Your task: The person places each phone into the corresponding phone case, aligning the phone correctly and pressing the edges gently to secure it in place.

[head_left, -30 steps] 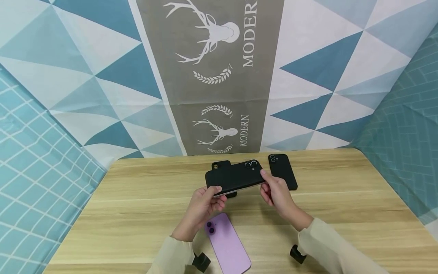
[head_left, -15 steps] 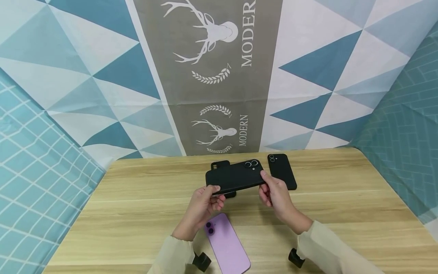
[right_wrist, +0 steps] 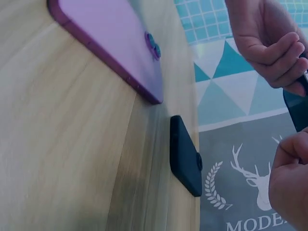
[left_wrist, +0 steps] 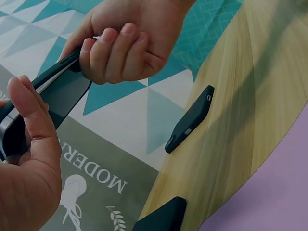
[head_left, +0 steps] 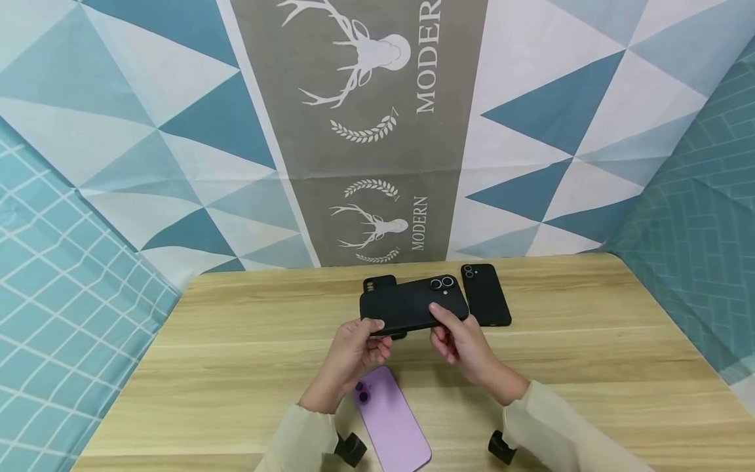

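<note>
Both hands hold a phone in a black case (head_left: 401,307) above the table, its back with two camera rings facing up. My left hand (head_left: 348,354) pinches the left end, thumb on top and fingers beneath. The right hand (head_left: 466,347) grips it nearer the camera end, thumb pressed on the back. In the left wrist view a pale edge shows along the side of the cased phone (left_wrist: 67,94). Below the hands lies a purple phone (head_left: 395,423), camera side up. Behind the held phone a black phone case (head_left: 382,282) is partly hidden.
A black phone or cased phone (head_left: 487,298) lies at the back right of the wooden table (head_left: 236,380). Patterned cloth (head_left: 377,131) rises behind the table's back edge and along its sides. A black wrist device (head_left: 350,450) sits under each sleeve.
My right hand has slid left along the held phone, its thumb moving from the corner onto the back. The phone has shifted slightly right. The left hand has barely moved.
</note>
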Action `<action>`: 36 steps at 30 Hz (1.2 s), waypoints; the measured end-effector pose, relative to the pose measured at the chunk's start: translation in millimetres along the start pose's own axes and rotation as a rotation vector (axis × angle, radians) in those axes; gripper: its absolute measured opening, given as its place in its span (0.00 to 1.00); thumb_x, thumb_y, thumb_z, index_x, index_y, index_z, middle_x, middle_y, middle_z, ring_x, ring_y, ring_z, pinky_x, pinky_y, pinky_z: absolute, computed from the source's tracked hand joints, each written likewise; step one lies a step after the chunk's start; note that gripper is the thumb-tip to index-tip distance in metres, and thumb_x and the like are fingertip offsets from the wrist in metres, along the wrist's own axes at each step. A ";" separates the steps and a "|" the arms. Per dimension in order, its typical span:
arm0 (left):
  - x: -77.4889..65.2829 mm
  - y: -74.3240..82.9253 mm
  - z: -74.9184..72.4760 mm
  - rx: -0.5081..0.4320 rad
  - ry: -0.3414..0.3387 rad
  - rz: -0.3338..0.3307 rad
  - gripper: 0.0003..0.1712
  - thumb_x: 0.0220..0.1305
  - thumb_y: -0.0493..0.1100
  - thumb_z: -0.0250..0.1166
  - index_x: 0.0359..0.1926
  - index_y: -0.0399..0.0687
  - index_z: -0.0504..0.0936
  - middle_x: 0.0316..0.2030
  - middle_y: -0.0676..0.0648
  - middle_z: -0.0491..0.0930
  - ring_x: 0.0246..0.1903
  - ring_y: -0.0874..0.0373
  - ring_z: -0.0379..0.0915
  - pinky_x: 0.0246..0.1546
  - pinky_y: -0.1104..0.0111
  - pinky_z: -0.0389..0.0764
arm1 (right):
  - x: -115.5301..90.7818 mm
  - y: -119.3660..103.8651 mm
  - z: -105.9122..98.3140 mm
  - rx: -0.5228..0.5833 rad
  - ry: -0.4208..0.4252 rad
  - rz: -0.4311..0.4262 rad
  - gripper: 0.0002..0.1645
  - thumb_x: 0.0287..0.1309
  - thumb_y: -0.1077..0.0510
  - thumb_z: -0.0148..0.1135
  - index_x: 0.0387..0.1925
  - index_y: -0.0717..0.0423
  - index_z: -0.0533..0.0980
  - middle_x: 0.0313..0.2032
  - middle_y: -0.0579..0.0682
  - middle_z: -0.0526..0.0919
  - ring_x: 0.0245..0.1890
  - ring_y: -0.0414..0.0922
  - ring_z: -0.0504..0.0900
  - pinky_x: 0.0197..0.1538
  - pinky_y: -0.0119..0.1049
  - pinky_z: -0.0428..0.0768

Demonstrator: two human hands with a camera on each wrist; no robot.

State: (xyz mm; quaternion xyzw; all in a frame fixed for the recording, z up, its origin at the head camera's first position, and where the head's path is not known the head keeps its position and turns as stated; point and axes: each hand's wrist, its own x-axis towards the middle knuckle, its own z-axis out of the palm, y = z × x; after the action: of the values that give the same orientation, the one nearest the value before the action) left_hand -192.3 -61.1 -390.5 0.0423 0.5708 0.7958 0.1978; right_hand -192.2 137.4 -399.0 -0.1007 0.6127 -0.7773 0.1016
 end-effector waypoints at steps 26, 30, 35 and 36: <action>-0.4 -1.1 9.7 0.020 0.001 -0.007 0.12 0.60 0.39 0.48 0.23 0.45 0.73 0.15 0.56 0.77 0.14 0.67 0.71 0.19 0.78 0.75 | -2.9 3.7 25.3 -0.033 -0.068 0.139 0.27 0.59 0.42 0.47 0.10 0.52 0.62 0.08 0.41 0.66 0.08 0.34 0.60 0.15 0.24 0.59; -0.8 -0.5 8.9 0.019 0.001 -0.004 0.10 0.60 0.39 0.48 0.24 0.44 0.73 0.15 0.56 0.77 0.15 0.67 0.72 0.19 0.78 0.75 | -2.2 2.0 27.0 -0.038 -0.053 0.138 0.27 0.59 0.43 0.48 0.10 0.52 0.63 0.08 0.40 0.65 0.08 0.34 0.59 0.15 0.24 0.59; -0.5 -0.4 9.5 0.014 0.001 0.002 0.12 0.59 0.39 0.49 0.23 0.44 0.74 0.15 0.55 0.77 0.15 0.67 0.71 0.19 0.78 0.75 | -2.0 2.2 28.1 -0.003 -0.031 0.148 0.27 0.59 0.43 0.49 0.10 0.52 0.62 0.07 0.41 0.65 0.07 0.35 0.60 0.13 0.24 0.57; -0.4 -0.6 9.8 0.012 0.003 0.002 0.12 0.59 0.39 0.49 0.22 0.44 0.75 0.15 0.55 0.77 0.14 0.67 0.71 0.18 0.78 0.75 | -2.2 2.3 28.4 -0.005 -0.030 0.156 0.27 0.58 0.42 0.48 0.10 0.52 0.62 0.07 0.41 0.65 0.07 0.35 0.60 0.13 0.24 0.57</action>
State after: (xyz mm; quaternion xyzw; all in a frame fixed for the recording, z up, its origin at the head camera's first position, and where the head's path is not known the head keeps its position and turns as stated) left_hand -188.9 -52.3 -387.7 0.0429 0.5760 0.7925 0.1957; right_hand -182.1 111.1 -394.8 -0.0647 0.6192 -0.7637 0.1708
